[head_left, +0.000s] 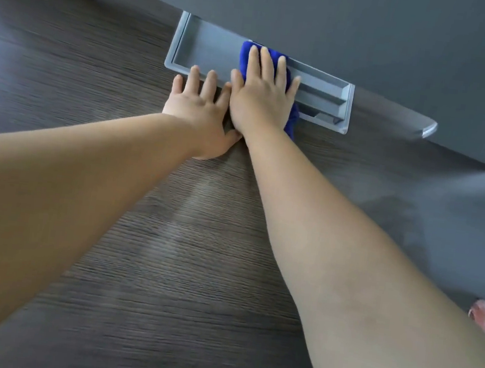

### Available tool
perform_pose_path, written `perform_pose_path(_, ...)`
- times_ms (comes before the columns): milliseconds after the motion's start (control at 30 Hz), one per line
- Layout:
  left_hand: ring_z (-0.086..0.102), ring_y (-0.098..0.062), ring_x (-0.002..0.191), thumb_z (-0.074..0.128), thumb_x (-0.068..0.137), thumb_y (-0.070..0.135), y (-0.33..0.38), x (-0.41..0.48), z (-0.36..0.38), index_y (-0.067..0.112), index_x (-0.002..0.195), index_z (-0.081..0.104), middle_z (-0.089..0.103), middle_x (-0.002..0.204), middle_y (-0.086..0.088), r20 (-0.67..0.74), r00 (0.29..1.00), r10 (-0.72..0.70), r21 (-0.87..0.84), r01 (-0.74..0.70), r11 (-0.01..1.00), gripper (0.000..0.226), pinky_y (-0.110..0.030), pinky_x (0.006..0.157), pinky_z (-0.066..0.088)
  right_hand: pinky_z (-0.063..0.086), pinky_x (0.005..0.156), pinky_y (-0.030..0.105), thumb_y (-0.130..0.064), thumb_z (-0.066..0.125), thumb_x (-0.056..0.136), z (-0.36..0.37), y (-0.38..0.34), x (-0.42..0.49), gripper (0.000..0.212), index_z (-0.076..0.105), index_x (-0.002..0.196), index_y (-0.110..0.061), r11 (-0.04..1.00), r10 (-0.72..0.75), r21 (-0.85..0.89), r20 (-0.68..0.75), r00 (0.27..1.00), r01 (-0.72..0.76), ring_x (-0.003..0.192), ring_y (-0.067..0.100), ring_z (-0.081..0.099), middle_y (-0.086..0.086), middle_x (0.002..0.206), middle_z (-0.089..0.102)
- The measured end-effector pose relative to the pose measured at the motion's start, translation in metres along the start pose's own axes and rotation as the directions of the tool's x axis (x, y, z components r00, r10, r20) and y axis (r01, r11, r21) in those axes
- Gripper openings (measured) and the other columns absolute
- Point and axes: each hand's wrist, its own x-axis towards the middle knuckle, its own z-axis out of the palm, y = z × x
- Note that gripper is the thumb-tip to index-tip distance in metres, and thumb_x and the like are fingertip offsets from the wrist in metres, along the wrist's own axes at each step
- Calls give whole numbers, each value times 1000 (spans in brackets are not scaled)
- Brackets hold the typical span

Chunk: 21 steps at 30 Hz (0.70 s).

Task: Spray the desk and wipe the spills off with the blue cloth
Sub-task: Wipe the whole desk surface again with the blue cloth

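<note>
Blue cloth point(244, 58) mostly hidden under flat right hand point(262, 95) on far tray point(202, 46); left hand point(198, 109) spread flat on surface point(96, 76).

Single head view, looking forward and down, close over the desk point(82, 256)

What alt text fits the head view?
A person's right hand presses a blue cloth flat over a grey recessed tray at the back of a dark wood-grain desk. The left hand rests flat beside it.
</note>
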Motion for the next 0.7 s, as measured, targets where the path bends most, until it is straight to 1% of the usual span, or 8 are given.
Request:
perform_pose_path(133,-9,-32,144,27,87,68,-7,0,-2,22,150,-7,-5,158,-7,19,1000,18,26,-18,1000,85,-45,118,3,-2,116,47,-41,19,102,-3,28,-5,52,9,151,-27,991,-96,-88,-1,995,96,146,19,0,-10,159,3)
perform_pose_path(267,-11,-29,145,30,86,68,-13,-2,-3,25,149,-7,-7,158,-4,42,998,42,-6,-42,999,85,-42,118,2,-2,116,50,-38,17,102,-6,63,-17,51,7,151,-27,985,150,-80,-29,988,-152,146,20,-1,-10,159,0)
perform_pose_path(333,-11,-26,145,36,89,62,-16,-3,-4,25,150,-5,-6,158,-1,46,998,43,-64,-40,997,82,-41,118,2,-2,115,51,-39,17,102,-4,47,-21,52,6,151,-27,979,195,-58,-33,980,-197,146,21,-3,-9,159,-1)
perform_pose_path(367,-11,-25,145,38,90,57,-19,-2,-5,25,150,-3,-6,158,-1,46,998,41,-96,-36,995,80,-40,118,2,-3,115,50,-39,17,101,-1,31,-22,52,7,151,-28,987,154,-48,-28,988,-155,146,22,-4,-9,159,-2)
perform_pose_path(467,-10,-25,145,37,91,40,-22,-2,-7,22,150,1,-4,159,-2,56,997,56,-139,-48,989,72,-39,119,2,-3,115,47,-40,20,102,6,-6,-36,52,7,151,-29,993,-109,-52,1,994,109,146,21,-5,-9,159,0)
perform_pose_path(533,-10,-25,145,36,92,38,-21,-1,-8,21,150,1,-4,159,-2,75,996,46,-136,-35,990,70,-39,118,2,-1,116,47,-39,21,102,4,8,-40,51,8,151,-29,984,-161,-78,14,987,162,146,21,-3,-9,159,1)
perform_pose_path(633,-15,-26,144,34,95,41,-9,-2,-10,19,150,-3,-10,158,-3,109,994,-21,-116,33,993,70,-43,118,-1,2,116,49,-37,20,102,-1,72,-46,51,9,151,-28,994,41,-96,-55,998,-47,146,21,-1,-8,159,4)
perform_pose_path(700,-18,-29,143,30,96,46,6,-5,-7,17,150,-6,-16,157,-7,84,996,-40,-65,45,997,71,-44,118,-3,3,117,49,-35,21,102,-9,107,-46,51,10,151,-26,981,180,-62,-61,982,-183,146,21,0,-8,159,4)
